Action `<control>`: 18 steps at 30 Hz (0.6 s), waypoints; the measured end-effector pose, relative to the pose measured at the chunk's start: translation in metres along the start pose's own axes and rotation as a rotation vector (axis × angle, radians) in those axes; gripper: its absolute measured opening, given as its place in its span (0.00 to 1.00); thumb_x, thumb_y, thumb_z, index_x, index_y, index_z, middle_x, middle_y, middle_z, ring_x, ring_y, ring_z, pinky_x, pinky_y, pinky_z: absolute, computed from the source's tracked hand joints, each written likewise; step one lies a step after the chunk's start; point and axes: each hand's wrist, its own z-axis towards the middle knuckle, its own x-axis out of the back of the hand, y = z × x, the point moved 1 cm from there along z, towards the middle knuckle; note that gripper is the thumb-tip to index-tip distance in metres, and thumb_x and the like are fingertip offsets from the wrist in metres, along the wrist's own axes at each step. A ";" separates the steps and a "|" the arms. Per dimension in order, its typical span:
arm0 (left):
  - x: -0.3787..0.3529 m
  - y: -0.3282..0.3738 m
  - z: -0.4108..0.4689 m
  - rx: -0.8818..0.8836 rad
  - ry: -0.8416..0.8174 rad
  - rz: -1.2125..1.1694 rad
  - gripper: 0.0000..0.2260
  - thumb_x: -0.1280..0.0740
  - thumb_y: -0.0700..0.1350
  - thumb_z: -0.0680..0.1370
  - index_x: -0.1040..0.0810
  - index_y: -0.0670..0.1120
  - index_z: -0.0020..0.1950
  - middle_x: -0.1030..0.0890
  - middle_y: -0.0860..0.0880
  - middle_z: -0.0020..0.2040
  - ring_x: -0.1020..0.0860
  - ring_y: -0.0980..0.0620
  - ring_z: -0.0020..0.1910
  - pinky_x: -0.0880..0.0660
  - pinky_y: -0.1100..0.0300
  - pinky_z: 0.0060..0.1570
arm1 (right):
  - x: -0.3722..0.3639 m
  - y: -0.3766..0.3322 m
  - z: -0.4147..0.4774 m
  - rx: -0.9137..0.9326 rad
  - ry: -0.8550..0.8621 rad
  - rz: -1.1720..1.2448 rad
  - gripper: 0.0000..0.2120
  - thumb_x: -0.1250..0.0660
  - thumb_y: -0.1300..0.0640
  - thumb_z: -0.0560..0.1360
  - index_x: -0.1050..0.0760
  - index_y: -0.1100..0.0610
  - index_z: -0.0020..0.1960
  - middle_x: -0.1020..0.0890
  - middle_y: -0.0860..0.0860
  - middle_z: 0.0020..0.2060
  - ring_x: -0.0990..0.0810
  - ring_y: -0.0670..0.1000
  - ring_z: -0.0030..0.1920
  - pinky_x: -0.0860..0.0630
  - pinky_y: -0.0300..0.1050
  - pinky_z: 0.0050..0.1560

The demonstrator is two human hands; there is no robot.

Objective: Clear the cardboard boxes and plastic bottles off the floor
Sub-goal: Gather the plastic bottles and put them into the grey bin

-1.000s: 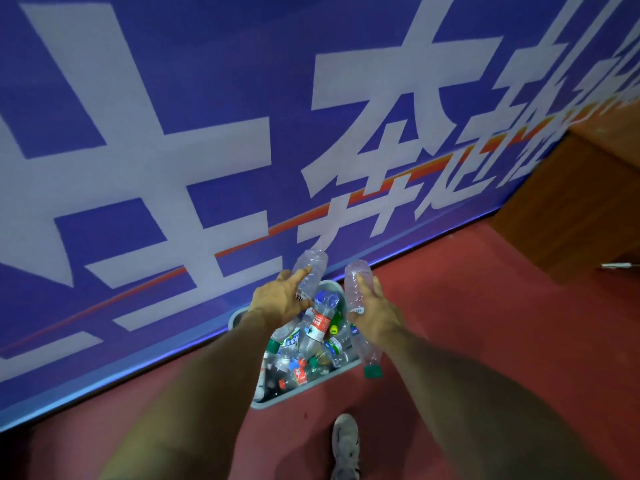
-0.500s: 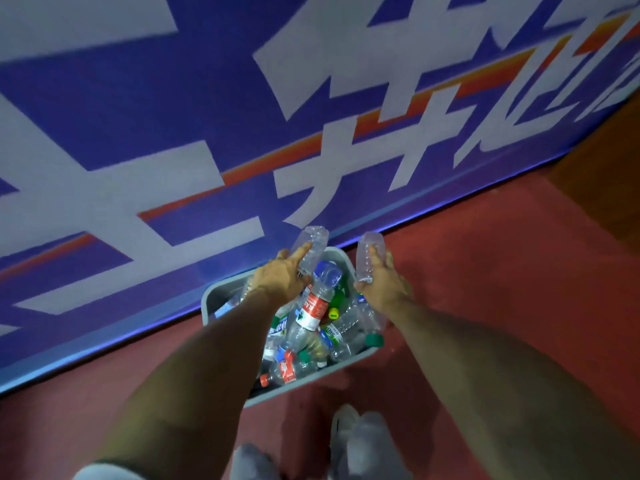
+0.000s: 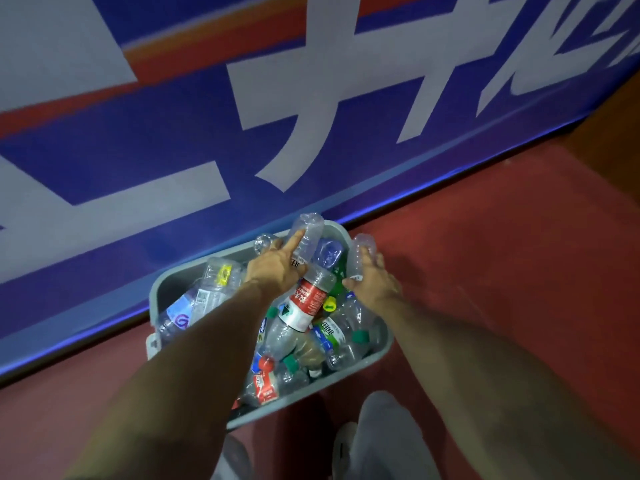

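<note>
Clear plastic fills the grey bin (image 3: 382, 351), a heap of bottles (image 3: 332, 337) reaching its rim, with a red-label bottle (image 3: 306, 303) lying on top. The left hand (image 3: 277, 271) grips a crumpled clear bottle (image 3: 310, 230) above the bin's far edge; one digit lies straight along its side and the others wrap behind it, partly hidden. The right hand (image 3: 375, 284) curls its fingers (image 3: 363, 251) round a second clear bottle (image 3: 358, 263) at the bin's far right corner. The far rim stands close to the foot of the blue banner (image 3: 173, 150). Bare red floor (image 3: 519, 271) spreads to the right.
</note>
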 end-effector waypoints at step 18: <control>0.021 0.005 -0.022 0.057 -0.150 0.024 0.33 0.42 0.67 0.79 0.55 0.65 0.80 0.54 0.46 0.82 0.54 0.40 0.80 0.46 0.37 0.75 | 0.019 -0.007 -0.020 -0.042 -0.058 0.039 0.34 0.37 0.43 0.80 0.47 0.48 0.81 0.36 0.57 0.76 0.31 0.62 0.72 0.33 0.53 0.69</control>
